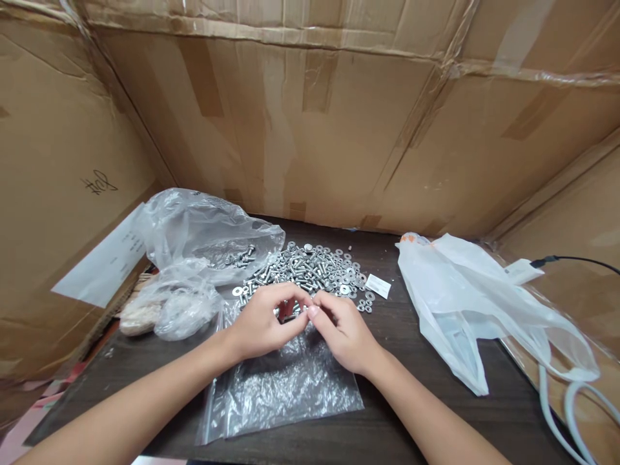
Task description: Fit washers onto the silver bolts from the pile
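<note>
My left hand point(264, 323) and my right hand point(341, 329) meet fingertip to fingertip over the near edge of a pile of silver bolts and washers point(310, 266) on the dark table point(407, 400). Between the fingertips sits a small metal piece point(304, 309), pinched from both sides; its exact kind is too small to tell. Below both hands lies a flat clear zip bag point(281, 387), partly under my wrists.
A crumpled clear plastic bag point(203, 232) holding some bolts lies at the left, with smaller bags point(179, 310) beside it. A white plastic bag point(465, 303) sprawls at the right. A small white label point(378, 285) lies near the pile. Cardboard walls point(310, 129) enclose the table; white cables point(562, 400) run at far right.
</note>
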Available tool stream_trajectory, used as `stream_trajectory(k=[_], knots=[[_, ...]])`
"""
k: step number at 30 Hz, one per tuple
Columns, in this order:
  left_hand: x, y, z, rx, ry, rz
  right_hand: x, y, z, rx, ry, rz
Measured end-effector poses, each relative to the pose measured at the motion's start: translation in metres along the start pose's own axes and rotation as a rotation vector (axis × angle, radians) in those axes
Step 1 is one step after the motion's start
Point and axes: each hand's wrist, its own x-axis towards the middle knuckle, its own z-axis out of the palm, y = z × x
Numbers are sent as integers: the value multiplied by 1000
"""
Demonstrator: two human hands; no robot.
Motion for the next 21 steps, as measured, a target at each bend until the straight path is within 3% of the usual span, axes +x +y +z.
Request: stream_trajectory(k=[4, 6, 15, 18, 21], knots=[[-2, -5, 1, 111, 26, 218, 1, 5, 4, 129, -82, 191], [-1, -6, 2, 126, 47, 260, 2, 6, 5, 134, -69, 218], [-1, -1, 2, 44, 39, 45, 2, -6, -5, 68, 7, 9], [0, -3, 2, -1, -3, -11, 3, -4, -4, 37, 20, 21], [1, -6, 1, 50, -14, 58, 4, 3, 0, 93, -7, 102]])
